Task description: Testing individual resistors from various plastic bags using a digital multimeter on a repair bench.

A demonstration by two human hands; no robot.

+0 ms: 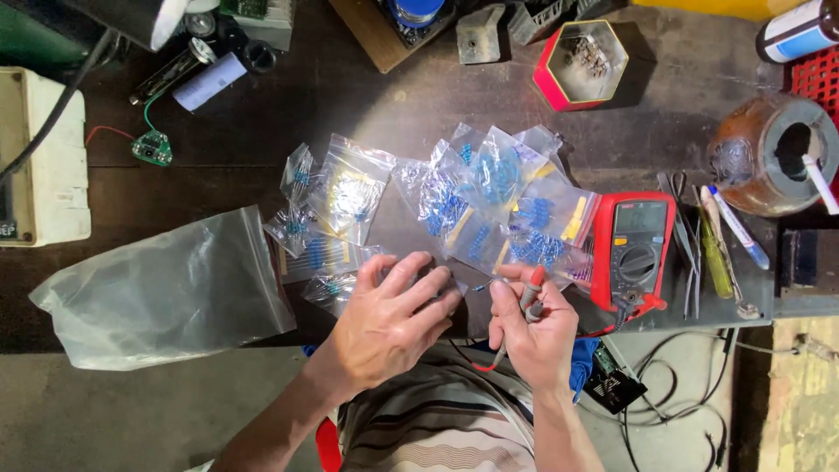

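Note:
My left hand (389, 319) rests palm down at the near edge of the dark workbench, its fingers spread over a small clear bag of blue resistors (330, 284). A single blue resistor (481, 287) lies between my two hands. My right hand (533, 328) holds the red and grey test probes (530, 295) of the red multimeter (635, 249), with their tips close to that resistor. The meter lies just to the right of my right hand, and its leads run down off the bench edge.
Several clear bags of blue resistors (489, 197) are spread over the middle of the bench. A large empty plastic bag (166, 293) lies at the left. A red hexagonal tin (580, 65) stands at the back, with tweezers and pens (712, 240) at the right.

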